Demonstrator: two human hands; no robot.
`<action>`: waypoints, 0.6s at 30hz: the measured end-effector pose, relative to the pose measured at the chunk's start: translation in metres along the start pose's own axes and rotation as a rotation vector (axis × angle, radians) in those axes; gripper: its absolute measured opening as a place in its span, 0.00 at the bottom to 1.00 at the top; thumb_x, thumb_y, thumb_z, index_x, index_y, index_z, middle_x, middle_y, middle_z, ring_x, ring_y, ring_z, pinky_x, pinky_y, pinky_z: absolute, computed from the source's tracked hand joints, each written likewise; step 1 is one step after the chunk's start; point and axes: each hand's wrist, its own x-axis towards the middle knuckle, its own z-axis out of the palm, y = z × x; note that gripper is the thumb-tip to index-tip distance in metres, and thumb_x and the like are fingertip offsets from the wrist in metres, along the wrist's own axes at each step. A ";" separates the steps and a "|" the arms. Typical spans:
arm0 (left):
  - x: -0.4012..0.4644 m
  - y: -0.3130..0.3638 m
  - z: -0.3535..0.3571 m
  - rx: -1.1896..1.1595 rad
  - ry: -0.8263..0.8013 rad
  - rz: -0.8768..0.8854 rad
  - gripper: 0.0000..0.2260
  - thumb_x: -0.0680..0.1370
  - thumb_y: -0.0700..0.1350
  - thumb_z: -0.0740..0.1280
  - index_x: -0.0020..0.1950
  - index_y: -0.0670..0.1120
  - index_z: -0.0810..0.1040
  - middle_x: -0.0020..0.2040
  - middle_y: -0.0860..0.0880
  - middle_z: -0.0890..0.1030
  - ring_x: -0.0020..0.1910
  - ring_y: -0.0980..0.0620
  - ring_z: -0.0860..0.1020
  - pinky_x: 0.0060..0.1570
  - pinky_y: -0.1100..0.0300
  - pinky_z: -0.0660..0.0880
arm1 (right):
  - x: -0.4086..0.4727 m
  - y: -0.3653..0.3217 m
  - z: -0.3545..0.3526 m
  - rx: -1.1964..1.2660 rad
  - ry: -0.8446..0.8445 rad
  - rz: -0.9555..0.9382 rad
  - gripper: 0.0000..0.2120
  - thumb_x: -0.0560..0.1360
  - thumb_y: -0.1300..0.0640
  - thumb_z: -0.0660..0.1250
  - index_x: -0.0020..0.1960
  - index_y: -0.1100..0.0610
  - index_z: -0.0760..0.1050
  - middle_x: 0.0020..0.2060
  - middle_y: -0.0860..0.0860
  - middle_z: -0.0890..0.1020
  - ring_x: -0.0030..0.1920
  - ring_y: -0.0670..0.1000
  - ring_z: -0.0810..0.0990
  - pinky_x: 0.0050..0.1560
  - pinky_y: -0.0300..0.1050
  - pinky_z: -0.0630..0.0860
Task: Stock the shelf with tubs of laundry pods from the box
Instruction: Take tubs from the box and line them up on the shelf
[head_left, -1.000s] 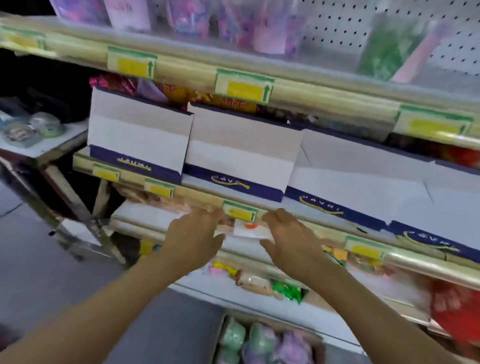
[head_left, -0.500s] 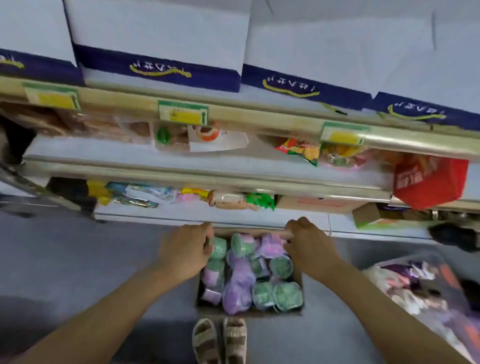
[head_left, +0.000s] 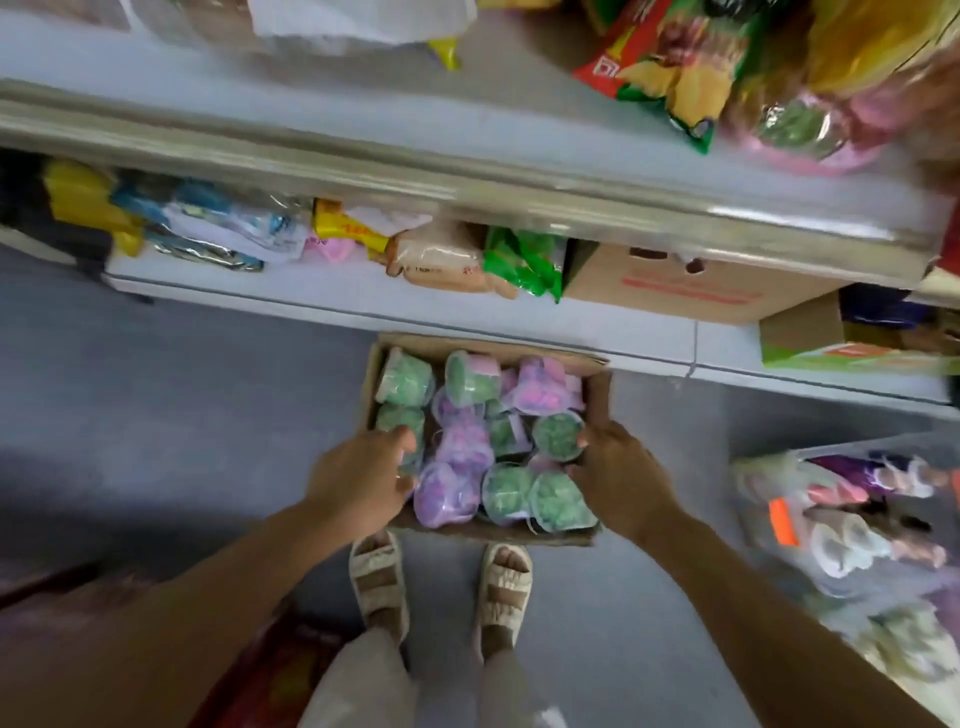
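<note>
Looking straight down here, the person is standing over a cardboard box (head_left: 597, 395) that's sitting on the grey floor (head_left: 208, 405), right up against the front edge of the bottom shelf (head_left: 337, 299). The box is packed with tubs of laundry pods (head_left: 470, 379), green ones and purple ones jumbled together, some lying on their sides, some lid-up.

Both hands are reaching in from the near corners. The left hand (head_left: 358, 478) is sitting at the box's near-left edge, fingers curling in against a green tub (head_left: 402, 418) on that side. It's kinda blurry there, so I can't honestly tell whether it's actually gripping the tub or just touching it. The right hand (head_left: 615, 475) is at the near-right edge, fingers bending around another green tub (head_left: 556, 436), and same deal, can't say if it's got a proper hold.

A pair of beige sandals (head_left: 379, 582) is poking out just below the box's near side. Snack bags and another cardboard carton (head_left: 670, 286) are lying on the bottom shelf, and a clear bag of stuff (head_left: 857, 525) is sitting off to the right.
</note>
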 end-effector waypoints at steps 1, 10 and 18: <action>0.011 0.001 0.016 -0.002 -0.010 -0.011 0.16 0.74 0.50 0.66 0.61 0.53 0.71 0.58 0.51 0.78 0.56 0.46 0.77 0.51 0.53 0.75 | 0.011 0.008 0.012 0.017 -0.003 -0.002 0.14 0.74 0.55 0.62 0.59 0.55 0.71 0.58 0.57 0.75 0.55 0.61 0.77 0.48 0.49 0.74; 0.129 -0.012 0.150 0.020 -0.028 -0.036 0.25 0.73 0.50 0.68 0.68 0.48 0.65 0.63 0.46 0.74 0.62 0.47 0.73 0.57 0.52 0.73 | 0.129 0.080 0.106 0.009 0.048 0.016 0.16 0.73 0.60 0.64 0.60 0.59 0.69 0.57 0.60 0.74 0.53 0.63 0.77 0.48 0.52 0.74; 0.227 -0.031 0.229 0.056 -0.092 0.097 0.36 0.72 0.50 0.71 0.74 0.47 0.56 0.71 0.46 0.65 0.67 0.46 0.67 0.62 0.50 0.69 | 0.243 0.123 0.180 0.076 0.196 -0.036 0.29 0.71 0.61 0.68 0.69 0.64 0.63 0.62 0.63 0.71 0.61 0.64 0.70 0.57 0.52 0.70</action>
